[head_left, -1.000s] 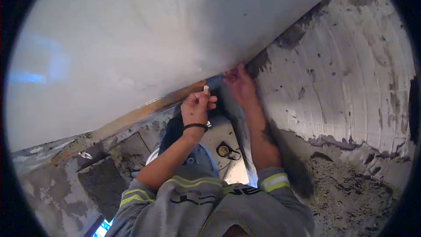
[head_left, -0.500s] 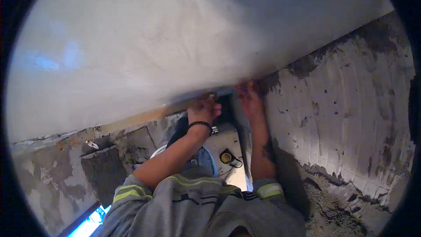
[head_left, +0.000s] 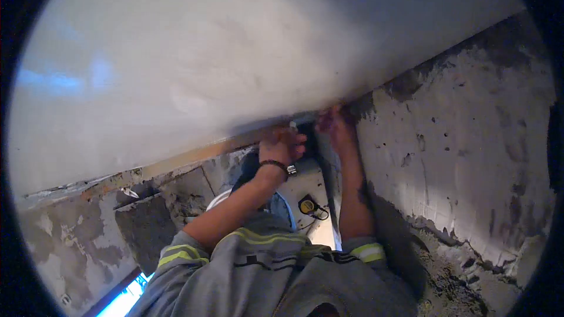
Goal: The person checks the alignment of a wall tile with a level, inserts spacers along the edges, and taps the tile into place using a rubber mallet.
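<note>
My left hand (head_left: 283, 144) is at the lower edge of a large smooth white surface (head_left: 194, 70), its fingers curled in. A small pale thing (head_left: 292, 124) shows at its fingertips, too small to name. Close by on the right, my right hand (head_left: 336, 127) reaches up to the same edge, near the corner with the rough grey wall (head_left: 435, 141). Its fingers are dark and blurred, so their grip does not show. Under the hands, a yellow and black tape measure (head_left: 306, 205) with a strap loop lies on a pale flat surface.
A brownish strip (head_left: 185, 161) runs below the white surface's edge. Patchy grey masonry (head_left: 147, 229) stands at the left, with a bright opening (head_left: 124, 296) beneath. Loose mortar or sand (head_left: 452, 276) lies at the foot of the right wall. A white curved rim (head_left: 218, 199) shows beside my left forearm.
My left hand has shifted slightly right, closer to my right hand. The right hand stays at the corner. The view has moved a little.
</note>
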Action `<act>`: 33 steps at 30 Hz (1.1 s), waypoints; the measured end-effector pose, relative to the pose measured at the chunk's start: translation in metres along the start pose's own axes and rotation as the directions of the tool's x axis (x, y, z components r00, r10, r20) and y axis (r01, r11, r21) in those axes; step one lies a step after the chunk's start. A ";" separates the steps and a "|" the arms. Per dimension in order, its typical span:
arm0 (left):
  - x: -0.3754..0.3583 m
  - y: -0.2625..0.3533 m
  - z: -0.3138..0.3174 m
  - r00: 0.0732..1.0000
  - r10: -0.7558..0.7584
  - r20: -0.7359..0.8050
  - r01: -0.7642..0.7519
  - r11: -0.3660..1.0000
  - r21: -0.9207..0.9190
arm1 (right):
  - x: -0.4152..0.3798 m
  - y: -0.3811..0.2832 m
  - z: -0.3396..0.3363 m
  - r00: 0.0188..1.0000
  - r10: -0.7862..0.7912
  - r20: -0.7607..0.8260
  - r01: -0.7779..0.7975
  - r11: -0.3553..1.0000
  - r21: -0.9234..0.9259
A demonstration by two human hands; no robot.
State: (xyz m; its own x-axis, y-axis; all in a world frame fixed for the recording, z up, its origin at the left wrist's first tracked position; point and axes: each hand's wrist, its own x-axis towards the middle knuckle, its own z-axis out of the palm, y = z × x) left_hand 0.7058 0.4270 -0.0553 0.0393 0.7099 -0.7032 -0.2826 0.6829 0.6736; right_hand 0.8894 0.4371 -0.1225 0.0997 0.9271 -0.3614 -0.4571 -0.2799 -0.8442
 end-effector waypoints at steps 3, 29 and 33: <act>-0.009 -0.010 0.000 0.997 0.046 0.060 -0.042 0.997 -0.070 | -0.019 -0.009 0.017 0.989 0.010 0.146 0.034 0.955 -0.294; -0.012 0.049 0.046 0.241 -0.181 0.954 -0.650 -0.760 0.020 | -0.067 0.042 0.052 0.917 -0.096 -0.387 0.248 0.897 0.365; 0.018 0.059 0.110 0.170 -0.692 0.701 -0.495 -0.675 -0.547 | -0.010 0.091 0.042 0.544 -0.748 -0.380 0.652 0.662 -0.369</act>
State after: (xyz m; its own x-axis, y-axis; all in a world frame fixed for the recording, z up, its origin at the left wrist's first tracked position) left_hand 0.7950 0.4991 -0.0038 0.8744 -0.2312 -0.4266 -0.3525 -0.9069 -0.2310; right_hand 0.8096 0.4126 -0.1786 0.7317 0.6195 0.2844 0.0888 0.3271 -0.9408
